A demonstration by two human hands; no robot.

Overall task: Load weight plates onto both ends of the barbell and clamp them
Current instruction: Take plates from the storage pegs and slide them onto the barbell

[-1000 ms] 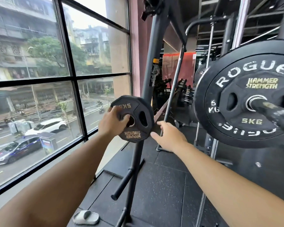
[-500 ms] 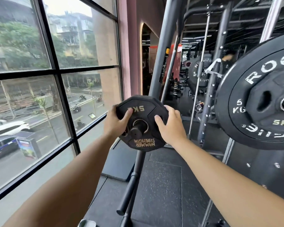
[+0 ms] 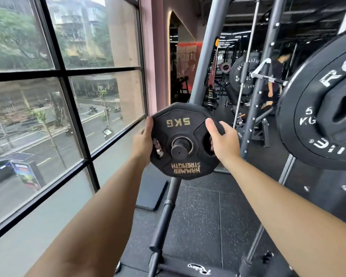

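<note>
Small 5KG plate on a rack peg, left hand gripping its rim at nine o'clock, right hand gripping at three o'clock, larger plate further at three o'clock.

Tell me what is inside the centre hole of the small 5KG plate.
A black peg passes through the small plate, round end facing the camera. The plate hides the peg's mounting.

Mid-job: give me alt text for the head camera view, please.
The left hand and right hand grip the sides of a small 5 kg plate sitting on a rack peg; a larger plate sits at right.
</note>
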